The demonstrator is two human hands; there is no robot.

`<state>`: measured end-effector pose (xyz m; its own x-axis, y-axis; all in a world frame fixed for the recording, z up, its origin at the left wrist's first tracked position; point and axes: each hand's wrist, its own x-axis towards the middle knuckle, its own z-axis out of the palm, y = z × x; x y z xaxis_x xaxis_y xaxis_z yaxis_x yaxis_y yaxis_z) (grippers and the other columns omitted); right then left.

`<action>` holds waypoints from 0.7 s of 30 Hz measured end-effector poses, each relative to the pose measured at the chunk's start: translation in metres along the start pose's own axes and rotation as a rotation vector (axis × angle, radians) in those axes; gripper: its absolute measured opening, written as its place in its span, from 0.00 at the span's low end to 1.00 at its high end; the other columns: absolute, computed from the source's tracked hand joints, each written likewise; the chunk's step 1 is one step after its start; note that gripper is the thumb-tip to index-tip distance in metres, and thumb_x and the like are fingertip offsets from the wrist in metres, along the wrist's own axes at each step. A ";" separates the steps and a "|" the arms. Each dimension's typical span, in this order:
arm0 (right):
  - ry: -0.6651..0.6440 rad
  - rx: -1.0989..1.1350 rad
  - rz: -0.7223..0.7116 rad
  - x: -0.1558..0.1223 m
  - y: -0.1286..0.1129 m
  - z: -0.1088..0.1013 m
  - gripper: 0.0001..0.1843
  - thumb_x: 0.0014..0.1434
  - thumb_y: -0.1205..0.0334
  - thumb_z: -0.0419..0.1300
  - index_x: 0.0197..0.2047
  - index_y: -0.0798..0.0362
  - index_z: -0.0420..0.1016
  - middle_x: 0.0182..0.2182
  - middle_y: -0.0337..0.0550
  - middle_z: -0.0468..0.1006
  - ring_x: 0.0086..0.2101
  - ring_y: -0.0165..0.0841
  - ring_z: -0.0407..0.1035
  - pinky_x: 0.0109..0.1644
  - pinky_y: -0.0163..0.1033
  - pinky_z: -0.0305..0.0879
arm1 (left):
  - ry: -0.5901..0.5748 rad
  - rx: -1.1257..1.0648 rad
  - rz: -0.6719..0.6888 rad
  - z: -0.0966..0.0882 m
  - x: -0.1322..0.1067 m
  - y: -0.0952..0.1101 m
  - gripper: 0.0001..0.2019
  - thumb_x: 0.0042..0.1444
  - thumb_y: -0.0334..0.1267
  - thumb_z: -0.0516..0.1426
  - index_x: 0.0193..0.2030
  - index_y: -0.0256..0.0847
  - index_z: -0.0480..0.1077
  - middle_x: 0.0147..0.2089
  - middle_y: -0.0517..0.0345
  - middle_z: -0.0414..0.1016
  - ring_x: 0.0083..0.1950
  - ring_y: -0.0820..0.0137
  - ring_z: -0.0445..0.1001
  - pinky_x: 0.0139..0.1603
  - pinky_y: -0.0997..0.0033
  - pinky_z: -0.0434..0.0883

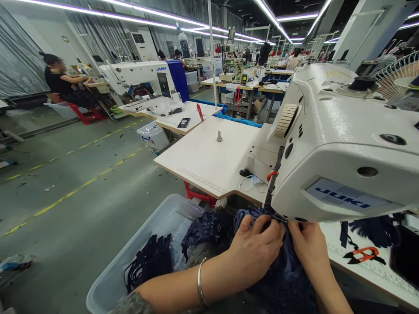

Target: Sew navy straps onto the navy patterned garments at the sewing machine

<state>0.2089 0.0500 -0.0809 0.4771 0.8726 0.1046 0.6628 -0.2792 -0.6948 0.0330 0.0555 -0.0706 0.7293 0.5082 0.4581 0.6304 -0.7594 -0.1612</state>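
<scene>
Navy lace fabric hangs over my lap and runs up under the head of a white sewing machine. My left hand, with a silver bangle at the wrist, has its fingers closed on the fabric just left of the needle area. On the other side, my right hand pinches the fabric close under the machine head, its fingertips partly hidden. The needle and presser foot are mostly out of sight behind the machine and my fingers.
A clear plastic bin with navy strips stands at my left. Orange-handled thread snips lie on the table at right, near a dark phone-like object. Another sewing machine and a seated person are beyond.
</scene>
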 end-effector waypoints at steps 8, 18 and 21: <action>-0.072 -0.002 -0.001 0.000 0.000 -0.001 0.19 0.55 0.41 0.49 0.27 0.47 0.63 0.21 0.44 0.72 0.23 0.40 0.68 0.26 0.39 0.58 | 0.022 0.028 -0.020 0.000 0.003 0.003 0.15 0.69 0.41 0.48 0.59 0.44 0.66 0.55 0.57 0.67 0.58 0.65 0.61 0.55 0.61 0.55; -0.124 0.133 0.020 -0.008 0.046 -0.021 0.23 0.51 0.38 0.55 0.37 0.48 0.74 0.35 0.43 0.81 0.36 0.40 0.75 0.37 0.37 0.70 | 0.016 -0.032 -0.019 -0.010 0.008 -0.002 0.15 0.69 0.40 0.46 0.56 0.38 0.67 0.50 0.54 0.67 0.50 0.66 0.67 0.48 0.64 0.61; -0.157 0.104 -0.007 -0.007 0.077 -0.042 0.22 0.46 0.38 0.59 0.32 0.48 0.77 0.34 0.43 0.81 0.37 0.42 0.76 0.41 0.40 0.71 | 0.013 -0.055 -0.013 -0.011 0.008 -0.004 0.16 0.69 0.39 0.46 0.56 0.35 0.67 0.50 0.53 0.67 0.49 0.65 0.67 0.47 0.64 0.63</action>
<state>0.2807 0.0054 -0.1048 0.3709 0.9287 0.0031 0.5986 -0.2365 -0.7653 0.0338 0.0581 -0.0565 0.7174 0.5132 0.4711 0.6238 -0.7743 -0.1066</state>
